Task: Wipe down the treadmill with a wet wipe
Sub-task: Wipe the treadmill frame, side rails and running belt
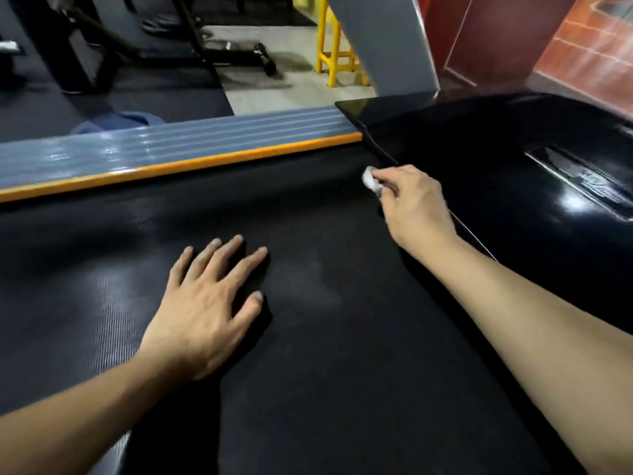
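The treadmill's black textured belt [308, 354] fills most of the view. My left hand [205, 303] lies flat on the belt with fingers spread. My right hand [414, 207] reaches to the belt's far end and pinches a small bunched white wet wipe [370, 180], which sits on the belt right beside the seam with the glossy black motor cover [496, 138]. Most of the wipe is hidden under my fingers.
A grey ribbed side rail [171, 145] with an orange strip [178, 166] runs along the belt's far side. A grey upright [380, 42] rises from the cover's corner. Beyond stand a yellow stool [337, 53], other gym machines [233, 56] and a blue cloth [113, 121] on the floor.
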The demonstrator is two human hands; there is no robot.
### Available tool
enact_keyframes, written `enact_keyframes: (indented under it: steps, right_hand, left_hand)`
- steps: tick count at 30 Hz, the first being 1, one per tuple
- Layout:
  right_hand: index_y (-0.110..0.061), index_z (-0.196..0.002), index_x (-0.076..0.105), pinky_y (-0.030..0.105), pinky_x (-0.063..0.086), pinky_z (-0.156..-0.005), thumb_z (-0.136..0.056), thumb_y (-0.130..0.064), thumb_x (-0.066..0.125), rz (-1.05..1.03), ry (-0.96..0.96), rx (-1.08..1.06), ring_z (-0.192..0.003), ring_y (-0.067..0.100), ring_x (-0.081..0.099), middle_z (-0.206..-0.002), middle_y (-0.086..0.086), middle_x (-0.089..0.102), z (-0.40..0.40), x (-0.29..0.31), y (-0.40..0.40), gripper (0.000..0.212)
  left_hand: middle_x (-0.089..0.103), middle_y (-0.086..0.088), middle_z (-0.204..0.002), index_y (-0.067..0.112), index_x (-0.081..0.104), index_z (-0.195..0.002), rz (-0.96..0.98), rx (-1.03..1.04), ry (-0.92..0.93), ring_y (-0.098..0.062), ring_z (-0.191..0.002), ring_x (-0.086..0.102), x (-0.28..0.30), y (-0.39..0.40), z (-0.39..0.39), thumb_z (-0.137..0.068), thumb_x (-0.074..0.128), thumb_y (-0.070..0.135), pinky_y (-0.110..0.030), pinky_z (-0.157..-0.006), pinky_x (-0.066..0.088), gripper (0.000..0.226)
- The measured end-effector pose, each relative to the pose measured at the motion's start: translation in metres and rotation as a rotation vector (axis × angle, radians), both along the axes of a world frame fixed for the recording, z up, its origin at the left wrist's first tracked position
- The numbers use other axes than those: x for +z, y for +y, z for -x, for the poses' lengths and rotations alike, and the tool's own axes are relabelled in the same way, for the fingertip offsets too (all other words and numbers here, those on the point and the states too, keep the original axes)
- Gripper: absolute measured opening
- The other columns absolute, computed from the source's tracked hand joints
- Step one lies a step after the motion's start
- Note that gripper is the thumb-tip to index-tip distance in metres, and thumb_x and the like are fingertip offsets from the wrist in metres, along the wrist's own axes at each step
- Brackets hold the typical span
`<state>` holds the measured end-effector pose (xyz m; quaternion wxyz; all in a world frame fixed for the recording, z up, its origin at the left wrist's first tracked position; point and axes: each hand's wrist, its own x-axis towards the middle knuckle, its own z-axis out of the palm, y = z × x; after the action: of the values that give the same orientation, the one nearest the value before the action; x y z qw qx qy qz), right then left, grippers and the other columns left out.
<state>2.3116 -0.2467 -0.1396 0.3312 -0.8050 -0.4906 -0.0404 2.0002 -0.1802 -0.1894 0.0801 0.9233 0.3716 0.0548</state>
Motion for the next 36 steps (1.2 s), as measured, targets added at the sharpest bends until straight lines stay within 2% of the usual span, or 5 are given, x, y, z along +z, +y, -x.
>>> enact_keyframes:
  steps: [6,15,21,28,36]
  right_hand:
    - [-0.016,-0.120,0.071,0.035,0.047,-0.093,-0.092,-0.003,0.053,-0.092,-0.105,0.022,-0.102,0.029,0.058,-0.114,0.008,0.067,-0.008,-0.004,0.094,0.036]
    - [-0.018,-0.125,0.065,0.035,0.042,-0.101,-0.102,-0.010,0.039,0.305,-0.052,-0.225,-0.123,0.032,0.052,-0.132,0.013,0.059,-0.018,-0.036,0.156,0.036]
    - [-0.014,-0.126,0.066,0.035,0.044,-0.103,-0.093,-0.002,0.048,0.255,-0.066,0.323,-0.123,0.029,0.056,-0.129,0.010,0.064,0.071,-0.030,0.152,0.039]
    - [-0.018,-0.094,0.067,0.035,0.050,-0.080,-0.087,-0.025,0.062,-0.039,-0.117,0.101,-0.093,0.024,0.060,-0.096,0.001,0.065,0.007,-0.001,0.133,0.012]
    - [-0.021,-0.109,0.071,0.035,0.050,-0.087,-0.095,-0.018,0.057,0.288,-0.175,0.010,-0.103,0.029,0.061,-0.110,0.007,0.067,-0.010,-0.004,0.138,0.020]
  left_hand:
    - [0.029,0.004,-0.166,0.044,0.028,-0.157,-0.007,-0.019,-0.008,-0.019,-0.156,0.018,-0.003,0.000,0.001,-0.096,0.029,0.058,-0.049,-0.125,0.012,0.063]
    - [0.041,0.000,-0.160,0.039,0.041,-0.153,-0.053,-0.019,-0.076,-0.024,-0.149,0.034,-0.009,0.006,-0.003,-0.086,0.044,0.055,-0.052,-0.120,0.022,0.069]
    - [0.043,-0.002,-0.159,0.036,0.045,-0.152,-0.064,-0.041,-0.086,-0.025,-0.147,0.037,-0.008,0.005,-0.003,-0.083,0.047,0.053,-0.053,-0.118,0.023,0.071]
    - [0.044,-0.003,-0.158,0.034,0.046,-0.151,-0.101,-0.042,-0.091,-0.026,-0.146,0.036,-0.010,0.007,-0.004,-0.081,0.048,0.053,-0.054,-0.118,0.023,0.073]
    - [0.042,-0.002,-0.159,0.034,0.045,-0.152,-0.087,-0.049,-0.092,-0.026,-0.148,0.035,-0.009,0.006,-0.003,-0.083,0.049,0.052,-0.054,-0.119,0.024,0.071]
